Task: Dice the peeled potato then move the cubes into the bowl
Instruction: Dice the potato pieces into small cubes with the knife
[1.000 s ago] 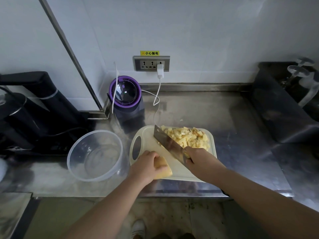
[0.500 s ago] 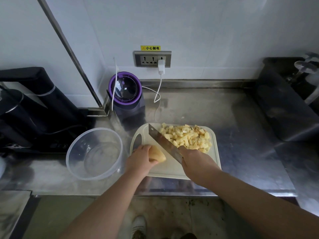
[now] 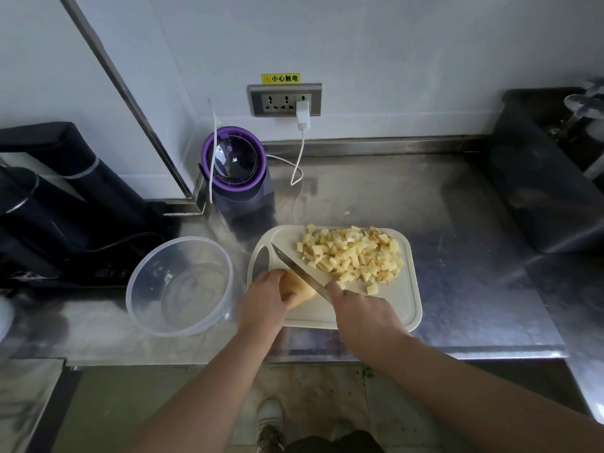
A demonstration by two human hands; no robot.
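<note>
**Station status: potato dicing on the board**

1. Bench (image 3: 441,217): stainless steel, running along the wall. A black appliance (image 3: 49,197) occupies its left end and a dark bin (image 3: 539,197) its right end.

2. Bowl (image 3: 137,308): clear plastic, upright, near the front edge of the bench, left of centre. It stands just beside the left end of the cutting board.

3. Cutting board (image 3: 398,305): pale, rectangular, lying flat near the front edge at the middle of the bench. Its handle slot faces the bowl.

4. Purple-rimmed device (image 3: 233,158): stands at the back edge of the bench, behind the board. A white charger (image 3: 303,114) is plugged into the wall socket (image 3: 286,99) above it.

5. Potato cubes (image 3: 353,256): heaped on the back half of the board, well apart from the bowl.

6. Right hand (image 3: 359,312): clamped round the knife handle, which the fingers hide.

7. Left hand (image 3: 264,299): fingers curled over the uncut potato piece, pinning it to the board.

8. Knife (image 3: 300,273): blade seen nearly edge-on, tip aimed toward the handle slot, lying against the right side of the potato piece.

9. Potato piece (image 3: 304,291): on the front-left part of the board, between the two hands.
</note>
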